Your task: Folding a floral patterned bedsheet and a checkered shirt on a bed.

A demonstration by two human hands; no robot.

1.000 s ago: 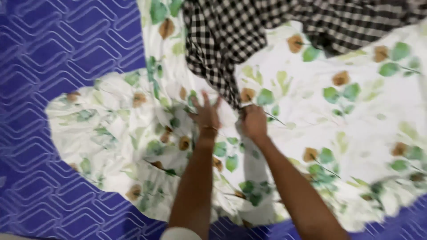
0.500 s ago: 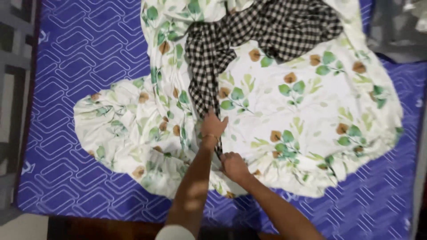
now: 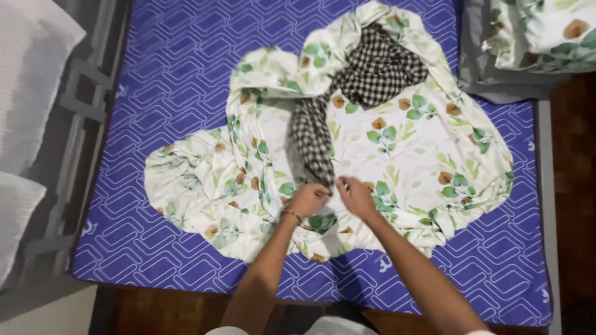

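Both hands, left hand [image 3: 308, 198] and right hand [image 3: 354, 193], drawn back nearer since a second ago, now grip pinched on the checked cloth [image 3: 313, 146] end over the leaf-print sheet [image 3: 410, 155].

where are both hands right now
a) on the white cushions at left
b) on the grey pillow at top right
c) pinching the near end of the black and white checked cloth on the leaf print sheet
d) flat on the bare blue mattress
c: the left hand and right hand meet at the lower end of the checked cloth, which lies on the leaf print sheet.
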